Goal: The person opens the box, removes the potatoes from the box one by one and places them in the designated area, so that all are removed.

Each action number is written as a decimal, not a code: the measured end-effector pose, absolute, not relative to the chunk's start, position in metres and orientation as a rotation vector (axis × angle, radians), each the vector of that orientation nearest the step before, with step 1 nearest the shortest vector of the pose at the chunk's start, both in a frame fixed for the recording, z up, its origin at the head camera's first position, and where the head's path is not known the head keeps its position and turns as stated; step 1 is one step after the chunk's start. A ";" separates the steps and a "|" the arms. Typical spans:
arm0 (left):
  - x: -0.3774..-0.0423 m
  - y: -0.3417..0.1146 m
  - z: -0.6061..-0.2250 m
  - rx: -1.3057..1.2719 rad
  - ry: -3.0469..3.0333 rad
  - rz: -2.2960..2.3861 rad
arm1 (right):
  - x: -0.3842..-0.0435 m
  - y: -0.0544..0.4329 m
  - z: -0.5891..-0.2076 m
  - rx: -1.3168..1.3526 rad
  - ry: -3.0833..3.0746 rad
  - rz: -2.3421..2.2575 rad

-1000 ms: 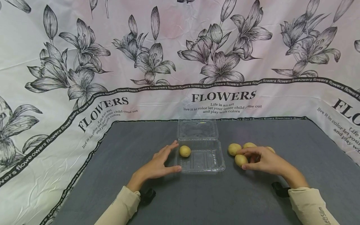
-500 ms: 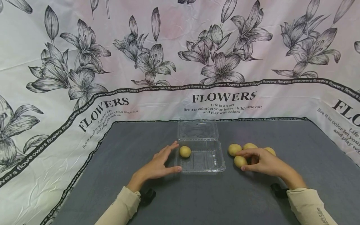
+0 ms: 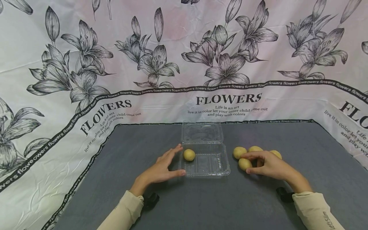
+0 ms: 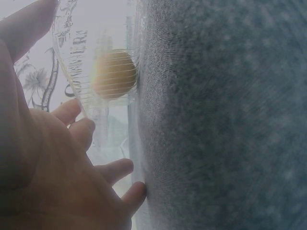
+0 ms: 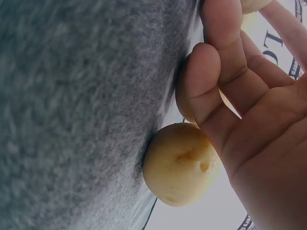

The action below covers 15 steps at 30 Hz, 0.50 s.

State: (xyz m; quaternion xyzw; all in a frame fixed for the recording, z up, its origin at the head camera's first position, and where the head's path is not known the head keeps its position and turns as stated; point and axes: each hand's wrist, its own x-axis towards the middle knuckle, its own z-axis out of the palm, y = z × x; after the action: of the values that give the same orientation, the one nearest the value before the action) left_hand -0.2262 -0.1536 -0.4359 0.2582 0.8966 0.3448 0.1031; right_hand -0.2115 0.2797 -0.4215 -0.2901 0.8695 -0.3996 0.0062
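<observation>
A clear plastic clamshell box [image 3: 207, 174] stands mid-table with its lid [image 3: 202, 133] folded back. One yellow potato [image 3: 189, 155] lies in its left part and shows through the ribbed wall in the left wrist view. My left hand [image 3: 161, 168] rests at the box's left side, fingers spread, thumb by the front corner. To the right of the box, my right hand [image 3: 270, 165] pinches a potato [image 3: 244, 164] between thumb and fingertips, low at the table. Three more potatoes sit behind that hand; a potato [image 5: 180, 165] with a brown blemish shows beside its curled fingers in the right wrist view.
The grey tabletop [image 3: 201, 204] runs back to a white cloth [image 3: 161, 108] printed with flowers and lettering. Behind the right hand, the left potato [image 3: 240, 152], the middle potato [image 3: 255, 149] and the right potato [image 3: 276, 154] stand close together.
My right hand has shifted slightly left with the pinched potato, and the rightmost potato behind it shows more. The left hand and the box have stayed in place.
</observation>
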 end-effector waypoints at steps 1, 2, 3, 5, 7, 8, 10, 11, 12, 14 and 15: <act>-0.226 -0.154 -0.436 0.760 2.645 1.017 | -0.212 0.280 -0.422 -0.908 2.721 -1.253; -0.226 -0.154 -0.436 0.759 2.646 1.016 | -0.212 0.279 -0.422 -0.907 2.719 -1.257; -0.226 -0.153 -0.436 0.758 2.645 1.016 | -0.212 0.279 -0.422 -0.908 2.719 -1.260; -0.226 -0.153 -0.436 0.756 2.646 1.015 | -0.212 0.279 -0.422 -0.905 2.719 -1.266; -0.226 -0.153 -0.436 0.756 2.646 1.016 | -0.211 0.279 -0.422 -0.910 2.723 -1.268; -0.226 -0.153 -0.436 0.758 2.646 1.019 | -0.211 0.279 -0.422 -0.910 2.729 -1.266; -0.226 -0.153 -0.436 0.763 2.647 1.022 | -0.211 0.279 -0.422 -0.910 2.744 -1.254; -0.226 -0.153 -0.436 0.765 2.648 1.023 | -0.211 0.278 -0.422 -0.901 2.751 -1.247; -0.226 -0.153 -0.436 0.767 2.648 1.023 | -0.211 0.278 -0.422 -0.890 2.759 -1.243; -0.226 -0.153 -0.436 0.770 2.650 1.023 | -0.211 0.278 -0.422 -0.868 2.772 -1.235; -0.226 -0.153 -0.437 0.769 2.650 1.024 | -0.211 0.279 -0.422 -0.865 2.773 -1.227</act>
State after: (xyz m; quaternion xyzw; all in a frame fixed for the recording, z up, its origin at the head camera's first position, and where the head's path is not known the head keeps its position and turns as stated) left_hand -0.2263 -0.1533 -0.4365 0.2601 0.8959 0.3463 0.0991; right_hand -0.2115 0.2788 -0.4221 -0.2744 0.8793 -0.3892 -0.0059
